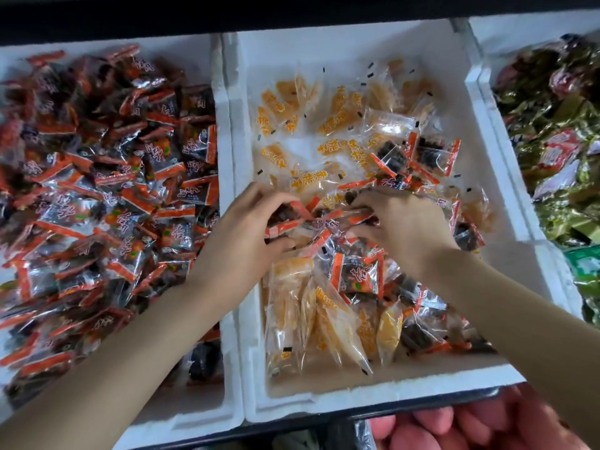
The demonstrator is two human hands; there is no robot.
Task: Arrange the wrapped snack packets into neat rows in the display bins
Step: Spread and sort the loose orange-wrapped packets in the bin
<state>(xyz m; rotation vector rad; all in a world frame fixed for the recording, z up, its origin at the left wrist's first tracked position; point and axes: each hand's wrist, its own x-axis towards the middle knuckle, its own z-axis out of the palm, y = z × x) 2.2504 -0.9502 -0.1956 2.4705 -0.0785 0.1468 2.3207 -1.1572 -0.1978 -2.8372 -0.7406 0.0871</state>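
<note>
White foam bins [477,102] are ranged side by side. In the middle bin [357,399], red packets [311,219] among yellow packets [328,323] are gripped by left hand [246,230] and right hand [401,222], fingers curled; the left bin [191,417] of reds lies nearer the left hand.

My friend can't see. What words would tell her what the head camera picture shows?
A person's left hand and right hand grip a bunch of orange-edged clear dark-snack packets in the middle white foam bin, mixed with clear yellow-snack packets. The left white foam bin is heaped with the same orange-edged kind.
</note>
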